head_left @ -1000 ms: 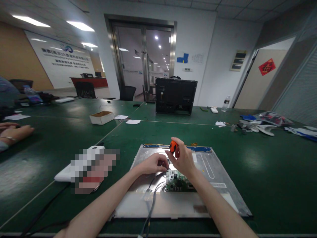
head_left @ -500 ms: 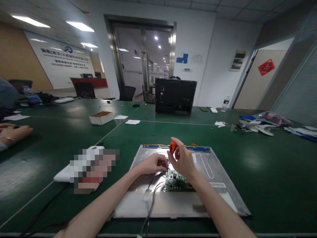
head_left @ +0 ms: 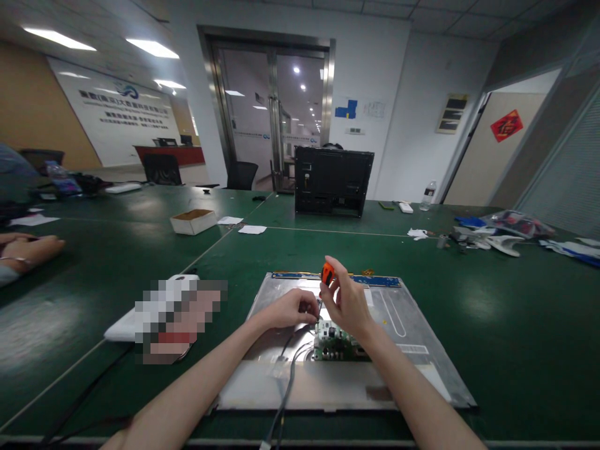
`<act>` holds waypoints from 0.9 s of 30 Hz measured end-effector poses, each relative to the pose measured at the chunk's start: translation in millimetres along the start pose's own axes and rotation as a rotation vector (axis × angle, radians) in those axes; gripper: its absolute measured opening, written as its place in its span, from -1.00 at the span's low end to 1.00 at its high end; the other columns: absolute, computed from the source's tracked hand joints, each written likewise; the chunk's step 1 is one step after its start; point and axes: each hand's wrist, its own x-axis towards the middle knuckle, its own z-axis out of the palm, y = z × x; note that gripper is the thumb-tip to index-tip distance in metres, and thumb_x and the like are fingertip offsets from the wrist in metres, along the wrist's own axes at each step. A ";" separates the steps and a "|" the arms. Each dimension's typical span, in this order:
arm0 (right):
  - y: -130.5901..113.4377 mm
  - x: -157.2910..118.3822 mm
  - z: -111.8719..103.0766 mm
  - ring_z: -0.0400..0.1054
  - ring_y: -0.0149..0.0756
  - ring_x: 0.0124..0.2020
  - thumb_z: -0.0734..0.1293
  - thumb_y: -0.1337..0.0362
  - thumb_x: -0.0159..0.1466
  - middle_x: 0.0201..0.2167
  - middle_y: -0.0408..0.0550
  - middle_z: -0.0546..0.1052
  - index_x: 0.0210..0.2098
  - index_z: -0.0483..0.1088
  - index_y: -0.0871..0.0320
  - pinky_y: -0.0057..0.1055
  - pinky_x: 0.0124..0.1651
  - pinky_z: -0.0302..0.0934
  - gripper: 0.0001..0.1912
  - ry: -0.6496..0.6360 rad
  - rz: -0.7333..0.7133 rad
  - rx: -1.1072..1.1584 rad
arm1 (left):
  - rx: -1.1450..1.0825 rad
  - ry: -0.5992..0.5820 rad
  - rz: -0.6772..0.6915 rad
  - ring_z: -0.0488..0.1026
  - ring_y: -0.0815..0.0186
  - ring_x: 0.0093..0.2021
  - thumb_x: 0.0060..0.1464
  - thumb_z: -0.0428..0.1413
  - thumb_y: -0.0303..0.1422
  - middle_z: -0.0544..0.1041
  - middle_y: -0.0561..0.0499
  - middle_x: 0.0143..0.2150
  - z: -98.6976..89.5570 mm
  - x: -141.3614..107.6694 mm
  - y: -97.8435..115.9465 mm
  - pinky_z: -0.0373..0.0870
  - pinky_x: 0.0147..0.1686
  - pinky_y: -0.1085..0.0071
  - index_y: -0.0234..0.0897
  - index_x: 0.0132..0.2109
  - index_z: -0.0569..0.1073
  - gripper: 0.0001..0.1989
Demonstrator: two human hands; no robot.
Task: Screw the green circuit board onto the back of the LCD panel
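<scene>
An orange-and-black screwdriver [head_left: 327,273] stands nearly upright in my right hand [head_left: 349,301], its handle pinched between thumb and fingers. Its thin shaft points down at the upper left corner of a green circuit board [head_left: 332,342]. Beside the shaft tip, my left hand [head_left: 300,309] has its fingers curled together low over that corner; what they pinch is hidden. The board lies on the silver back of a display panel [head_left: 407,381], which has a blue strip [head_left: 379,282] along its far edge. Dark cables [head_left: 291,378] run from near the board toward me.
Left of the panel lie a white object [head_left: 122,326] and a blurred-out item. Farther off are a small open box [head_left: 193,222], paper pieces [head_left: 252,230] and a black monitor housing [head_left: 334,182]. Parts and bags [head_left: 497,234] lie at right. Another person's hands [head_left: 32,251] rest at far left.
The screwdriver handle has turned slightly in my right hand, and those fingers have shifted a little. My left hand stays almost still at the board's corner. The view has moved slightly.
</scene>
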 end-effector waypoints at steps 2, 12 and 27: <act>0.0 -0.3 -0.1 0.23 -0.45 -0.67 0.17 0.33 0.26 -0.54 -0.20 0.43 0.21 0.05 0.16 -0.52 -0.60 0.09 -0.47 0.000 0.005 -0.001 | 0.001 0.000 0.007 0.28 0.40 -0.48 -0.15 0.21 -0.43 0.41 0.11 -0.53 -0.1 -0.1 0.2 0.20 -0.45 0.52 -0.34 -0.40 0.50 -0.91; 2.9 0.7 4.6 0.17 -0.49 -0.68 0.23 0.21 0.29 -0.52 -0.25 0.40 0.14 0.14 0.12 -0.51 -0.57 0.10 -0.56 0.082 -0.025 -0.072 | 0.005 0.008 0.009 0.31 0.39 -0.47 -0.14 0.20 -0.44 0.43 0.10 -0.52 0.5 0.3 -1.4 0.23 -0.44 0.51 -0.33 -0.44 0.49 -0.96; 1.1 -0.7 1.2 0.21 -0.45 -0.63 0.19 0.37 0.22 -0.47 -0.18 0.40 0.23 0.03 0.14 -0.50 -0.56 0.11 -0.42 -0.005 0.001 0.040 | 0.013 -0.001 0.013 0.32 0.38 -0.45 -0.15 0.15 -0.51 0.44 0.09 -0.49 1.0 -2.8 6.1 0.22 -0.42 0.50 -0.35 -0.39 0.50 -0.91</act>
